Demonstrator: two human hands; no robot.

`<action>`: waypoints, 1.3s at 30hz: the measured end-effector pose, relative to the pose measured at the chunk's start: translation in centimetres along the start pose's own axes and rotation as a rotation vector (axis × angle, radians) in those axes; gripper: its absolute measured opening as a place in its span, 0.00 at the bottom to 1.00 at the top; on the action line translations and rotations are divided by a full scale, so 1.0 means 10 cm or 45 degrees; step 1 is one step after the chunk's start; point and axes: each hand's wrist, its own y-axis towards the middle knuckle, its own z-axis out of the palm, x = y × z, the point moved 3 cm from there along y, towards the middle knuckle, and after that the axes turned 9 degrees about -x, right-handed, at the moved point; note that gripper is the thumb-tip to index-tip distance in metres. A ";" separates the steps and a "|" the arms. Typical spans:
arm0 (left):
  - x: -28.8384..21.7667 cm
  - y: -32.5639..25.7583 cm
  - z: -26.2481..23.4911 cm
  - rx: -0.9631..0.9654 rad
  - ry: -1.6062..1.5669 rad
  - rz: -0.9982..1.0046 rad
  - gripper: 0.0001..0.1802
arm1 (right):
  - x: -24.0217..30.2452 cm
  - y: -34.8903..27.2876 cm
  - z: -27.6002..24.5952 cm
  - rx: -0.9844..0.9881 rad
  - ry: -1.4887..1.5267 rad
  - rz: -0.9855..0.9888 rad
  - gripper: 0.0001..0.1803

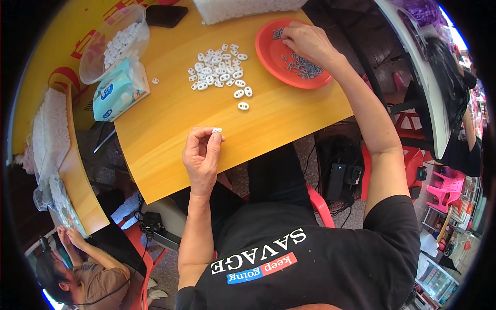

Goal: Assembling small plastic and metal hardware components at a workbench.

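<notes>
My left hand is over the near part of the wooden table, thumb and fingers pinching a small white two-holed plastic piece. To the right, my right hand reaches into a shallow red bowl, its fingertips down by the small grey metal screws. Those fingers are bent together, and whether a screw is between them is too small to see. Beyond my left hand lies a loose pile of white oval two-holed pieces, with a few strays on its near side.
At the back left stands a clear tub of white parts, with a tissue pack beside it. A dark phone and a white bulk pack are along the far edge. Another person works at a table lower left.
</notes>
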 end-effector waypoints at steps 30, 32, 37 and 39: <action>0.03 0.03 -0.10 -0.057 -0.376 -0.069 0.07 | 2.11 -0.79 0.17 0.288 2.219 0.828 0.13; 0.02 0.03 -0.10 -0.047 -0.359 -0.073 0.07 | 2.12 -0.80 0.16 0.293 2.225 0.842 0.13; 0.00 0.03 -0.11 -0.035 -0.348 -0.059 0.07 | 2.15 -0.81 0.15 0.275 2.257 0.897 0.13; 0.00 0.03 -0.10 -0.030 -0.348 -0.053 0.07 | 2.17 -0.81 0.14 0.246 2.249 0.901 0.12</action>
